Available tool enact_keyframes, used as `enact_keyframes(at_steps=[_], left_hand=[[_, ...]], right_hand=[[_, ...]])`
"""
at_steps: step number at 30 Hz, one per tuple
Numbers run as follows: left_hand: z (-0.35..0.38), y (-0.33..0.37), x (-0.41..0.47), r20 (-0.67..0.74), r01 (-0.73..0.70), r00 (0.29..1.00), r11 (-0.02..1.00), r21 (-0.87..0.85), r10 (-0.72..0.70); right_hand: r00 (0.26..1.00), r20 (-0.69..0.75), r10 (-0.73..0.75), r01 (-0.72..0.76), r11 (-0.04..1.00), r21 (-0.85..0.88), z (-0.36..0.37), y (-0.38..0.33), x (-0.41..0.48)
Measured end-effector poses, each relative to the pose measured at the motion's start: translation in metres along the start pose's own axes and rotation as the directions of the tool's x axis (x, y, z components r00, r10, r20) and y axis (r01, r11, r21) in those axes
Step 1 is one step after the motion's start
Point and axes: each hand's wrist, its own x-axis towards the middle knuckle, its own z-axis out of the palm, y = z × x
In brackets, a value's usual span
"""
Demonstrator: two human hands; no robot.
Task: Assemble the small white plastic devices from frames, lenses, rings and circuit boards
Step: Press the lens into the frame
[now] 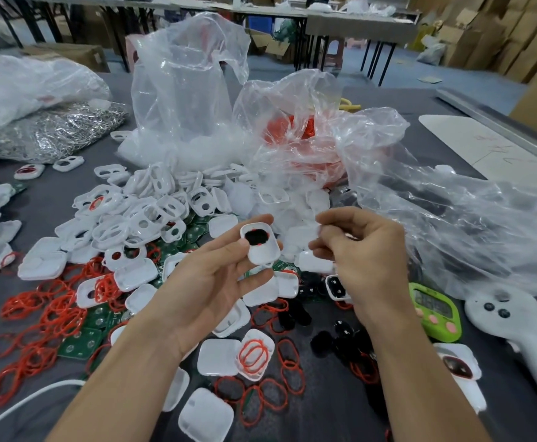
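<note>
Frame (260,243), light, stiff and probably slick plastic with a dark lens (257,236) seated in it, pinched by its edges in the left hand (209,282) above the parts pile (152,202), best gripped at the rim; right hand (366,250) just beside, pinching a small pale part (316,232), unidentifiable.

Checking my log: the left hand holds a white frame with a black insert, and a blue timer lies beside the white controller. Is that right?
Not quite. The head view shows the timer is green, not blue. The rest stands: the left hand holds the white frame with its black insert, and the timer lies beside the white controller.
</note>
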Motion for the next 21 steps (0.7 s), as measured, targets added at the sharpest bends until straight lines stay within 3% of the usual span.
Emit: enact_keyframes(at_steps=[3,7,12,17,21], left_hand=[[0.001,0.001,0.0,-0.011,0.002,1.0,1.0,-0.002,-0.002],[0.002,0.001,-0.001,-0.008,0.004,1.0,1.0,-0.01,-0.004],[-0.002,0.001,-0.001,0.013,0.003,1.0,1.0,0.003,-0.003],[-0.004,-0.001,-0.002,0.085,0.048,0.995,0.999,0.017,-0.049],[-0.001,0.0,-0.003,0.131,0.08,0.988,0.997,0.014,-0.082]], right_hand=[[0.995,0.094,0.03,-0.034,0.998,0.052,0.003,-0.003,-0.003],[0.998,0.053,0.045,-0.047,0.998,0.036,0.004,-0.002,-0.003],[0.994,0.086,0.065,-0.077,0.987,0.142,0.0,-0.006,-0.002],[0.967,0.247,0.064,-0.155,0.917,0.368,-0.004,-0.017,-0.005],[0.945,0.326,0.031,-0.156,0.918,0.365,-0.006,-0.021,-0.007]])
